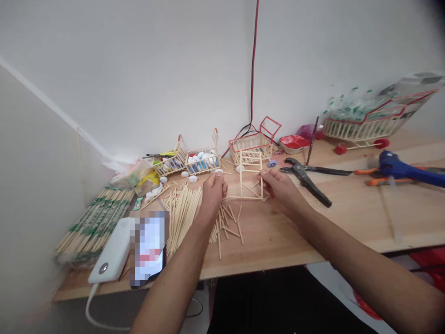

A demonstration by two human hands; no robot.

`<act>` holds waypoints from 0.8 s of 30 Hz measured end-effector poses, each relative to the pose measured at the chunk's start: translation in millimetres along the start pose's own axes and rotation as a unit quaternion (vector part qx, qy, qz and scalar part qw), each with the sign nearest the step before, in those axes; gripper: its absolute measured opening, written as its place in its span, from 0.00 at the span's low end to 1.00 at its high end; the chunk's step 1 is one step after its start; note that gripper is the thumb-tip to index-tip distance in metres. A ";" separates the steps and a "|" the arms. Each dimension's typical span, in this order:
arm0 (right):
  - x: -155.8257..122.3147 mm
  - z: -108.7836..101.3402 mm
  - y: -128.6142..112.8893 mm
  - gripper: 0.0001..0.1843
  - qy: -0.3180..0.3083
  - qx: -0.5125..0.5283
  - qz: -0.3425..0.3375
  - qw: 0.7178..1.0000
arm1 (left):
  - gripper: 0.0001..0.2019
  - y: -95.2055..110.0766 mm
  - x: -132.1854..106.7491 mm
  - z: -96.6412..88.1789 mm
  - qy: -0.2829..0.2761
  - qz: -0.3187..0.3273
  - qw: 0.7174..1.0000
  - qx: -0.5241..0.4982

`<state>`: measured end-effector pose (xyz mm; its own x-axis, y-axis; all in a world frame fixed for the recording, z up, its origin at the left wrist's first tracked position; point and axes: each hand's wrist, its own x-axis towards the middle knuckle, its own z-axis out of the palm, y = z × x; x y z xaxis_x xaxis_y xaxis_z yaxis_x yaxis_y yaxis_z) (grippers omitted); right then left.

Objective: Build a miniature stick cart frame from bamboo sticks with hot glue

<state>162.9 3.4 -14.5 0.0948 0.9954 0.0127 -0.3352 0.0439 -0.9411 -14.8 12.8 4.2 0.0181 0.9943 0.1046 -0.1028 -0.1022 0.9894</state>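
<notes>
A small frame of pale wooden sticks stands between my hands above the table. My right hand pinches its right side between thumb and fingers. To the left of the frame, my left hand is closed with its fingers curled; what they hold, if anything, is hidden. Under and beside my left forearm lies a pile of long cut sticks. Shorter stick pieces are scattered just below the frame. Behind the frame is a red-rimmed miniature stick cart.
Two small carts stand at the back. Pliers-like cutters and a blue glue gun lie right, before a larger cart. A red paint dish sits behind. A power bank, phone and packaged chopsticks are left.
</notes>
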 end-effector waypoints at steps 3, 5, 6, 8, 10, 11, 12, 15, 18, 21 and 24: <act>0.9 -0.6 1.3 0.22 0.004 -0.006 -0.001 1.000 | 0.15 -0.8 1.2 -0.4 -0.017 0.014 1.000 0.002; 1.2 -0.9 2.2 0.23 0.008 -0.003 -0.003 1.000 | 0.15 -0.9 1.0 -1.1 -0.029 0.030 0.999 0.016; 1.2 -1.0 2.4 0.23 0.009 0.000 -0.003 1.000 | 0.16 -1.0 0.8 -1.6 -0.031 0.039 0.998 0.025; 0.7 -1.2 2.1 0.23 0.010 0.004 -0.004 1.000 | 0.19 -1.2 0.1 -2.9 -0.023 0.053 0.997 0.044; -0.2 -1.4 1.1 0.23 0.008 0.003 -0.007 1.000 | 0.22 -1.6 -0.2 -4.1 -0.013 0.055 0.997 0.059; -0.7 -1.3 0.4 0.23 0.007 0.001 -0.008 1.000 | 0.23 -1.9 -0.1 -4.6 -0.011 0.055 0.996 0.067; -1.2 -1.3 -0.4 0.23 0.005 -0.001 -0.009 1.000 | 0.24 -2.4 0.3 -4.9 -0.007 0.055 0.996 0.072; -1.8 -0.9 -2.4 0.22 0.002 0.002 -0.007 1.000 | 0.22 -3.7 2.3 -5.2 0.004 0.068 0.993 0.093; -1.1 -0.7 -3.3 0.22 0.000 0.013 -0.006 1.000 | 0.08 -3.3 3.4 -4.4 0.005 0.093 0.987 0.128; 0.0 -0.8 -3.2 0.21 0.002 0.018 -0.007 1.000 | 0.01 -0.7 2.4 -2.7 0.015 0.098 0.980 0.174; 0.5 -1.0 -3.0 0.21 0.003 0.007 -0.009 1.000 | 0.04 1.4 1.0 -2.2 0.030 0.092 0.976 0.196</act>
<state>164.9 3.7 -12.0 0.1063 0.9940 0.0268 -0.3458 0.0622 -0.9362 -17.1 13.8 5.5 -0.0247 0.9570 0.2889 0.2902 -0.2697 0.9182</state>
